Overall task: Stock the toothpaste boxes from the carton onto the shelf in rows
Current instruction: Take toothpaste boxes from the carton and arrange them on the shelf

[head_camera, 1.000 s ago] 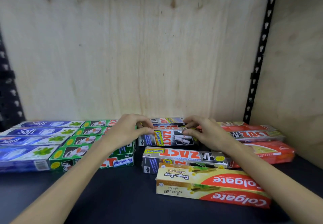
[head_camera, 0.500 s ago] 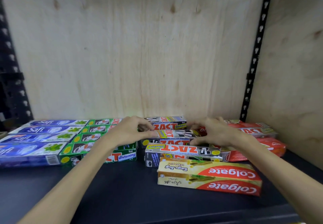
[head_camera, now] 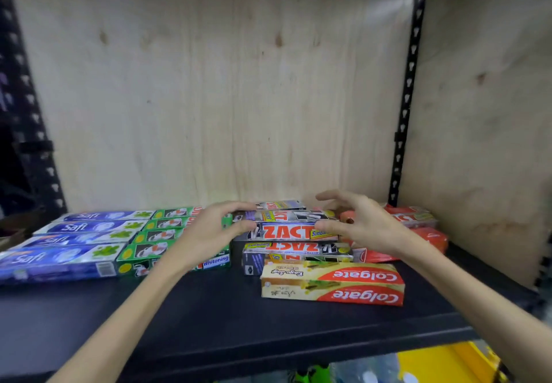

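Both hands, left hand (head_camera: 209, 233) and right hand (head_camera: 363, 224), bracket the upper Zact box (head_camera: 286, 232) with a wide, loose grip mid-shelf (head_camera: 209, 317); best square it flush atop its stack before reaching again.

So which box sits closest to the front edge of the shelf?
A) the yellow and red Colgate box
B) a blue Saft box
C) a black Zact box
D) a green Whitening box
A: the Colgate box lies alone in front of the Zact boxes, nearer the shelf edge than any other box; the Saft and green rows sit further back on the left.
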